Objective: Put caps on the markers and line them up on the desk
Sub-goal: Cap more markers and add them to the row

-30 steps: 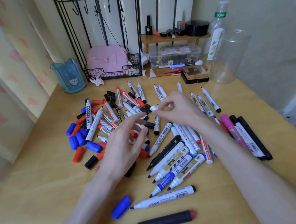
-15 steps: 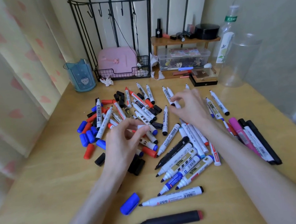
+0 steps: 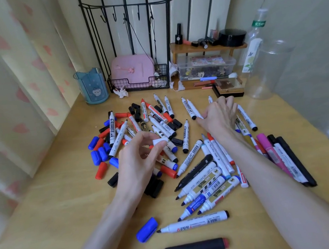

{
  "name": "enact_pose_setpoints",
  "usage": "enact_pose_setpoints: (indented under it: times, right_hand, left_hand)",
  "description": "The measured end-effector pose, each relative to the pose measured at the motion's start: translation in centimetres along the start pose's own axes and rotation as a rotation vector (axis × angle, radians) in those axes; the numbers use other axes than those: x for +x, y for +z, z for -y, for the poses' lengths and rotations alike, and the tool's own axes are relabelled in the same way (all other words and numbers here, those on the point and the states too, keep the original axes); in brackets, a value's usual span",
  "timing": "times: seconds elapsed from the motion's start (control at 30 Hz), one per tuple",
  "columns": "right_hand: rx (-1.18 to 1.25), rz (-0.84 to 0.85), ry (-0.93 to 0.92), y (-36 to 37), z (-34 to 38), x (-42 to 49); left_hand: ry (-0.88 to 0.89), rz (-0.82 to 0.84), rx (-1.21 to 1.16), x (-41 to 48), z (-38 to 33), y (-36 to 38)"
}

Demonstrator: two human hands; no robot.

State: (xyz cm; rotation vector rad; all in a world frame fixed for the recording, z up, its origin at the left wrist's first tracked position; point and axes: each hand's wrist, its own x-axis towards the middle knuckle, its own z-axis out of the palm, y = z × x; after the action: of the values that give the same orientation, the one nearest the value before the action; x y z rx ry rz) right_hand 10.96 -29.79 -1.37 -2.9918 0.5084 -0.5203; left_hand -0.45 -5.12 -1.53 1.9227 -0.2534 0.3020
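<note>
Head-camera view looking down on a wooden worktop (image 3: 54, 201) strewn with whiteboard markers. At the far left lay a cluster of loose caps (image 3: 98, 154), blue and red, with a few black ones among them.

Next to them, the left hand (image 3: 137, 163) hovered just above the pile, palm turned inward and wrist raised off the wood. Its grip was a pinch: thumb and forefinger tips held a small white cap (image 3: 158, 141), and the other fingers were curled beneath. Under and behind the hand sprawled the uncapped markers (image 3: 159, 125), crossing one another at all angles with their tips bare.

Further right, the right hand (image 3: 219, 115) reached forward, palm down, over markers near the back of the pile. Its fingers were bent over them, and its thumb lay beside a slim white marker (image 3: 194, 109). Whether this grip had closed on a marker could not be told. At the far right edge lay several capped markers (image 3: 285, 156), pink and black, side by side and roughly parallel.

The step appeared to be finding the marker that matched the white cap. To do it well, the right hand would need to lift one marker by the barrel, well back from the inked tip. It should not drag the neighbours lying across it. The cap's opening should meet the tip squarely and be pushed straight on until it seated. The finished marker would then belong beside the capped ones, parallel to them.
</note>
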Motion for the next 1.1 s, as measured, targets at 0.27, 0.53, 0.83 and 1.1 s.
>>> enact_pose_setpoints:
  times: [0.27, 0.53, 0.83, 1.1]
  right_hand:
    - [0.518, 0.013, 0.056, -5.4, -3.3, -4.2]
    - [1.048, 0.267, -0.035, -8.8, -7.4, -12.1]
    - [1.114, 0.264, -0.070, -7.6, -8.2, -13.0]
    - [1.124, 0.249, -0.148, -7.3, -7.3, -13.4]
  left_hand:
    - [0.031, 0.000, 0.002, -1.3, -0.8, -1.6]
    - [0.026, 0.102, -0.075, -2.0, -1.0, -1.3]
    - [0.019, 0.181, -0.119, -2.0, -0.6, -1.2]
    - [0.023, 0.226, -0.128, -2.1, -0.2, -1.1]
